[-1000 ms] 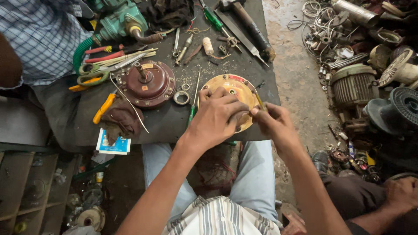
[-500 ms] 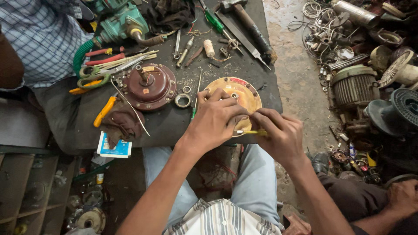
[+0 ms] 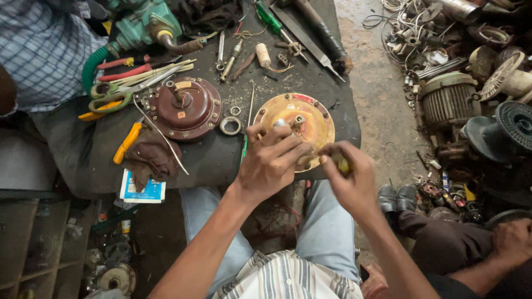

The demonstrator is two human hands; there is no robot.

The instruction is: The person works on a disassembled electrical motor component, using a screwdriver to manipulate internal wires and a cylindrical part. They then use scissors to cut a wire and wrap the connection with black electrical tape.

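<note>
Dark workbench (image 3: 210,160) crowded with tools; concrete floor (image 3: 382,111).

A repair workshop: hand tools (image 3: 138,75) and motor housings (image 3: 183,108) litter the dark bench (image 3: 210,158), scrap motors (image 3: 449,99) piled on the floor.

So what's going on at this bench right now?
A person sits at a dark workbench, working on a round yellow motor cover. The left hand rests on the cover near its centre shaft. The right hand grips a small yellow-handled tool at the cover's near edge. A brown motor housing, a loose ring, green-handled scissors and other hand tools lie alongside. Another person's hand shows at lower right.
</note>
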